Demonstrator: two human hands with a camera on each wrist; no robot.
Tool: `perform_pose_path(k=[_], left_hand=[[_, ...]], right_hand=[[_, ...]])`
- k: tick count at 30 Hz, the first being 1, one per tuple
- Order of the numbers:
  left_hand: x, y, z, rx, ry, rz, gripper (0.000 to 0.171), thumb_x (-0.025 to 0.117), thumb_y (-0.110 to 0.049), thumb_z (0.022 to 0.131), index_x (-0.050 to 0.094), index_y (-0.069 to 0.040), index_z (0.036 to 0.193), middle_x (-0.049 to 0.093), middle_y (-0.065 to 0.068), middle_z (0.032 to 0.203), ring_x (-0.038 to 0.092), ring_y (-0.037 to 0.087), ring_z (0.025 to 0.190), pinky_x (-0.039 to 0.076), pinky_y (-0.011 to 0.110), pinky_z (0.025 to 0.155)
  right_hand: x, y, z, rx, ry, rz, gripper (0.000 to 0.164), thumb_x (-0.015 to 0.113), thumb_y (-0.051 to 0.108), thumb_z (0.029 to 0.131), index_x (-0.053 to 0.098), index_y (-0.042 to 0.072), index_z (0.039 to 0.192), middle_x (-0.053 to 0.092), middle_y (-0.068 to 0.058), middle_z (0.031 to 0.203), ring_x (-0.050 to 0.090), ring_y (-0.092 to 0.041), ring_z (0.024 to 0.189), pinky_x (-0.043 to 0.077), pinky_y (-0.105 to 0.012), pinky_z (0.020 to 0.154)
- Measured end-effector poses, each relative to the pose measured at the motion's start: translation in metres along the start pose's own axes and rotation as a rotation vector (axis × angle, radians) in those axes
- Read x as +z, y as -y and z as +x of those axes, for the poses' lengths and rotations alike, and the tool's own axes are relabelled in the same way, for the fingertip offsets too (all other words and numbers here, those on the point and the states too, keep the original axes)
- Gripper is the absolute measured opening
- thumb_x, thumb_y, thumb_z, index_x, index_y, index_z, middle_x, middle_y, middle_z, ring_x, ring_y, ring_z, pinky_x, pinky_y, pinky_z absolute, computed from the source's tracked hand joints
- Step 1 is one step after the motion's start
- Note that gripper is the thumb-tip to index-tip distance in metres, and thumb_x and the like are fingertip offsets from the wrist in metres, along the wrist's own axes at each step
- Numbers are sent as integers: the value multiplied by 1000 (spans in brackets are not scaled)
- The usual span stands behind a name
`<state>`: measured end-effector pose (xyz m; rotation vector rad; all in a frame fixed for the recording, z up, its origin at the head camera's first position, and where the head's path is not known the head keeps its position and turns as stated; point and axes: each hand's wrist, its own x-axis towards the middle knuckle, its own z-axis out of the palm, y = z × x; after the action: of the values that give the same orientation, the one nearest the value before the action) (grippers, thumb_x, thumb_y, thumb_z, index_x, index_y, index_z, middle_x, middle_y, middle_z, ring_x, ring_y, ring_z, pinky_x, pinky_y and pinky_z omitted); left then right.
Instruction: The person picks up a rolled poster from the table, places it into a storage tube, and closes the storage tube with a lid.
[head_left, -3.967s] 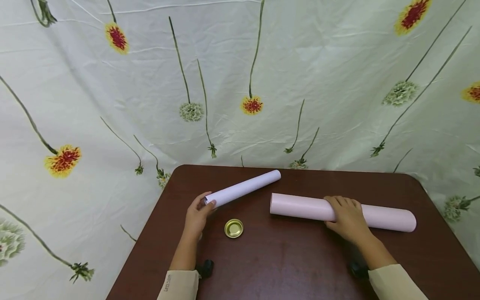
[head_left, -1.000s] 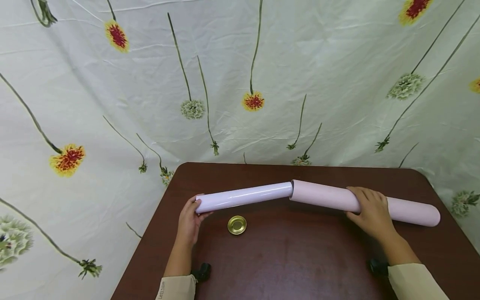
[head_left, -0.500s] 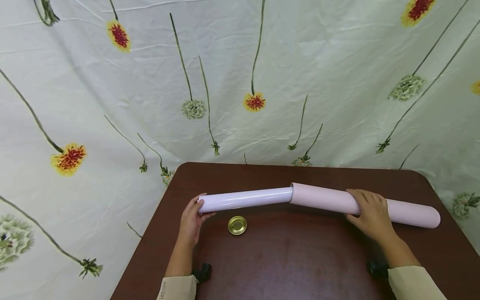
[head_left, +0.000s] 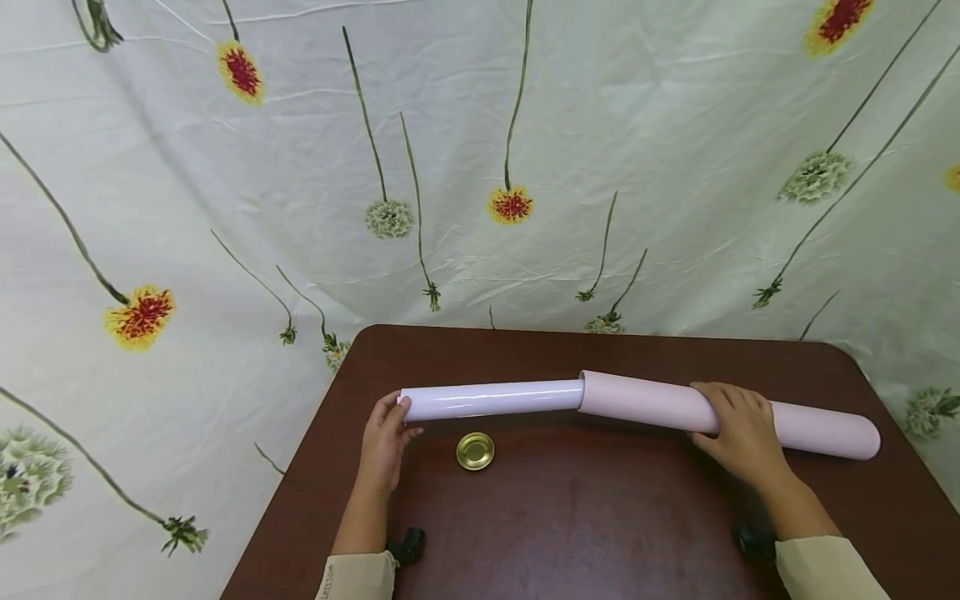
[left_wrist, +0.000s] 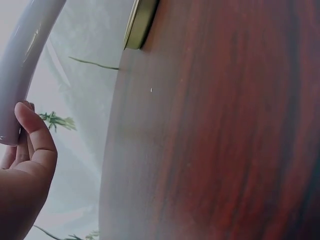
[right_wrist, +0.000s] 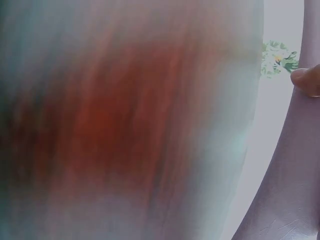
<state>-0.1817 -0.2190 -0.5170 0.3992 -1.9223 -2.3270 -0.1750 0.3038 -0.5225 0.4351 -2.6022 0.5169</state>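
A glossy white roll of paper stretches across the table, its right end inside the left mouth of a thicker pale pink tube. How deep it reaches is hidden. At the roll's left end, my left hand holds it between thumb and fingers; in the left wrist view the thumb lies against the white roll. My right hand grips the pink tube around its middle from above. Just a thumb tip shows beside the pink tube in the right wrist view.
A small round gold metal lid lies below the white roll, near my left hand. The dark brown wooden table ends at a flower-printed cloth hanging behind it.
Four seconds ago the roll and tube lay apart. Since then the roll has swung level and entered the tube's mouth, while the tube shifted right. Lately both dipped slightly where they meet.
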Motion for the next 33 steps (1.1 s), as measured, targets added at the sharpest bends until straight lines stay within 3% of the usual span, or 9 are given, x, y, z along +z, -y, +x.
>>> perform_pose_path(k=[8, 17, 26, 33], left_hand=[[1, 1, -2, 9, -12, -15, 35, 58, -26, 104, 51, -7, 132, 58, -6, 111, 60, 8, 92, 55, 23, 75], [2, -2, -2, 18, -15, -20, 48, 59, -25, 104, 48, -1, 143, 54, -3, 119, 61, 7, 92, 56, 21, 77], [5, 1, -2, 71, -25, -18, 48, 63, -23, 101, 50, 1, 140, 56, -1, 108, 61, 9, 90, 58, 22, 74], [5, 2, -3, 58, -22, 3, 45, 65, -26, 100, 53, -3, 137, 58, -3, 107, 61, 9, 90, 58, 22, 74]], right_hand=[[1, 2, -1, 12, 26, 17, 79, 92, 13, 63, 55, 10, 133, 59, -21, 124, 50, -44, 116, 29, -64, 97], [2, 5, -1, 4, 33, 8, 79, 92, 14, 63, 55, 10, 132, 59, -21, 123, 51, -44, 116, 30, -64, 96], [0, 8, -1, 7, 34, 11, 79, 92, 14, 62, 56, 10, 132, 59, -21, 123, 51, -44, 115, 30, -63, 95], [-1, 10, -1, 11, 41, 12, 77, 92, 15, 63, 56, 10, 132, 60, -21, 123, 51, -44, 115, 30, -63, 95]])
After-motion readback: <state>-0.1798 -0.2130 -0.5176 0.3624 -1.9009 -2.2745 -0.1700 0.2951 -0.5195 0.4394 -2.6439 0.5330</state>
